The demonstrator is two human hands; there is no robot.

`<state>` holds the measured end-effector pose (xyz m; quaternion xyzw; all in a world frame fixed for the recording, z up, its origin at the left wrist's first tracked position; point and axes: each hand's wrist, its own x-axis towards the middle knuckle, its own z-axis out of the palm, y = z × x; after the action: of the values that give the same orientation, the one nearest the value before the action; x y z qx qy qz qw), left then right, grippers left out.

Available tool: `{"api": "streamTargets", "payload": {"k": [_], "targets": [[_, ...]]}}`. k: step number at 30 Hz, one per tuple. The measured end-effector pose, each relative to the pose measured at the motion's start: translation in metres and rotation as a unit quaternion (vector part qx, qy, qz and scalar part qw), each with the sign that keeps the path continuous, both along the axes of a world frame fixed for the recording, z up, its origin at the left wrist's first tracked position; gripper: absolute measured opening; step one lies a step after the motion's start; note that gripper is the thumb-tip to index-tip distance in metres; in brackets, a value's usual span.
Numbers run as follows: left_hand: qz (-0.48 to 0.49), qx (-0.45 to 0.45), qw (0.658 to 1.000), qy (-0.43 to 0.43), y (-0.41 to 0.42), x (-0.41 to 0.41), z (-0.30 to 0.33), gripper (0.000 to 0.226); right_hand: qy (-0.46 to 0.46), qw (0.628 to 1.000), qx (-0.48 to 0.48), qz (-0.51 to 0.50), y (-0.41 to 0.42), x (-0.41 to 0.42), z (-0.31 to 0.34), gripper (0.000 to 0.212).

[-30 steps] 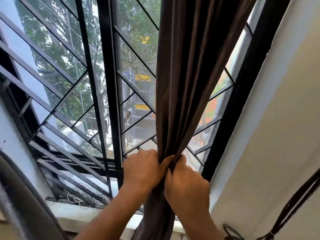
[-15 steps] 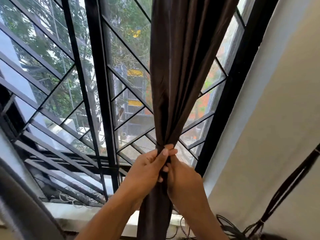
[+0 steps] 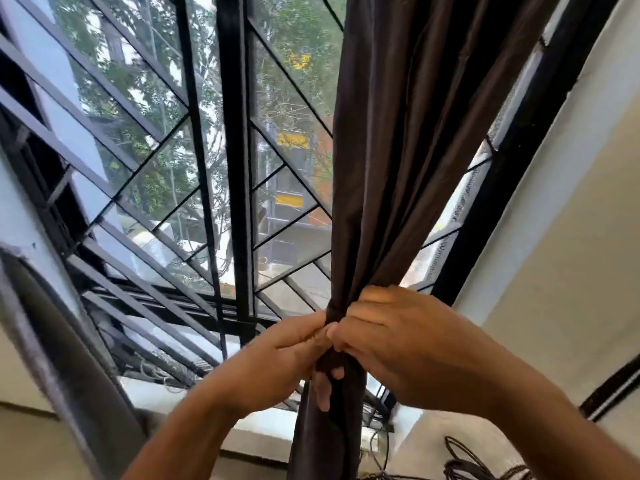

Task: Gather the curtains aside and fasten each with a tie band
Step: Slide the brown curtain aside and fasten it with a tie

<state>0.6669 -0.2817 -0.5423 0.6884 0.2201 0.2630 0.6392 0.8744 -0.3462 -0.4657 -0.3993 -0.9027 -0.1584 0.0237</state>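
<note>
Gripping one dark brown curtain at its gathered waist: left hand, then right hand, two total, fingers closed on fabric. Behind, black window grille; lower right, cables.

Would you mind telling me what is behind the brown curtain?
Behind the curtain are the window's black grille and glass, with trees outside. The window part directly behind the fabric is hidden, as is any tie band under the hands.

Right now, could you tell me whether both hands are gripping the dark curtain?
Yes, the left hand and right hand both clutch the bunched dark curtain at its gathered waist.
</note>
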Motion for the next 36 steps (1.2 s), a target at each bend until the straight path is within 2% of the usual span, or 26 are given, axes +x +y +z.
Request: {"api": "streamTargets", "payload": {"k": [3, 5, 7, 8, 10, 12, 15, 17, 18, 21, 22, 23, 24, 25, 26, 27, 28, 30, 33, 35, 36], "targets": [[-0.056, -0.049, 0.997, -0.031, 0.002, -0.021, 0.006, 0.032, 0.061, 0.994, -0.085, -0.025, 0.010, -0.010, 0.013, 0.019], [-0.064, -0.064, 0.994, -0.055, 0.002, -0.027, 0.003, 0.029, 0.170, 0.982, -0.049, -0.063, 0.015, -0.012, 0.012, 0.025], [0.008, -0.065, 0.995, -0.075, 0.002, -0.021, -0.004, 0.026, 0.294, 0.948, -0.008, -0.119, 0.019, -0.019, 0.003, 0.021], [0.061, -0.071, 0.992, -0.087, 0.001, -0.014, -0.008, 0.021, 0.366, 0.919, -0.013, -0.146, 0.019, -0.021, -0.006, 0.018], [0.180, -0.077, 0.974, -0.110, -0.002, 0.001, -0.017, 0.015, 0.484, 0.854, -0.035, -0.189, 0.022, -0.029, -0.024, 0.021], [0.289, -0.046, 0.949, -0.119, -0.002, 0.013, -0.026, 0.021, 0.550, 0.810, -0.037, -0.198, 0.023, -0.033, -0.043, 0.028], [0.398, 0.064, 0.910, -0.097, -0.007, 0.018, -0.030, 0.037, 0.608, 0.772, -0.059, -0.175, 0.018, -0.042, -0.060, 0.035], [0.434, 0.130, 0.889, -0.071, -0.007, 0.022, -0.032, 0.039, 0.592, 0.792, -0.035, -0.148, 0.016, -0.045, -0.064, 0.043], [0.444, 0.163, 0.879, -0.058, -0.007, 0.025, -0.032, 0.033, 0.589, 0.793, -0.027, -0.151, 0.018, -0.044, -0.067, 0.045], [0.465, 0.273, 0.842, 0.012, -0.004, 0.038, -0.036, 0.008, 0.611, 0.767, -0.033, -0.192, 0.028, -0.031, -0.072, 0.040], [0.447, 0.289, 0.846, 0.047, -0.001, 0.039, -0.037, 0.010, 0.607, 0.769, -0.018, -0.197, 0.031, -0.027, -0.075, 0.037], [0.399, 0.285, 0.868, 0.079, 0.001, 0.037, -0.036, 0.013, 0.597, 0.777, 0.006, -0.201, 0.033, -0.026, -0.076, 0.035], [0.325, 0.255, 0.906, 0.090, 0.003, 0.036, -0.032, 0.012, 0.588, 0.782, 0.040, -0.202, 0.033, -0.024, -0.078, 0.036], [0.244, 0.189, 0.949, 0.061, 0.005, 0.033, -0.027, 0.014, 0.586, 0.782, 0.072, -0.201, 0.032, -0.025, -0.078, 0.037], [0.189, 0.105, 0.976, 0.001, 0.004, 0.029, -0.023, 0.023, 0.593, 0.776, 0.088, -0.195, 0.032, -0.026, -0.081, 0.039], [0.161, 0.018, 0.985, -0.063, 0.003, 0.027, -0.019, 0.029, 0.606, 0.766, 0.097, -0.192, 0.032, -0.027, -0.084, 0.040], [0.154, -0.039, 0.982, -0.106, 0.003, 0.027, -0.016, 0.031, 0.624, 0.751, 0.098, -0.191, 0.032, -0.027, -0.087, 0.042], [0.189, -0.091, 0.964, -0.161, 0.002, 0.032, -0.012, 0.028, 0.660, 0.721, 0.092, -0.188, 0.036, -0.029, -0.095, 0.044], [0.287, -0.181, 0.918, -0.207, 0.002, 0.036, -0.011, 0.015, 0.709, 0.683, 0.061, -0.163, 0.041, -0.033, -0.108, 0.050], [0.338, -0.183, 0.901, -0.198, 0.003, 0.035, -0.012, 0.010, 0.742, 0.656, 0.027, -0.134, 0.044, -0.033, -0.115, 0.050], [0.354, -0.170, 0.900, -0.190, 0.005, 0.035, -0.013, 0.015, 0.750, 0.650, 0.016, -0.122, 0.046, -0.032, -0.119, 0.045]]}}
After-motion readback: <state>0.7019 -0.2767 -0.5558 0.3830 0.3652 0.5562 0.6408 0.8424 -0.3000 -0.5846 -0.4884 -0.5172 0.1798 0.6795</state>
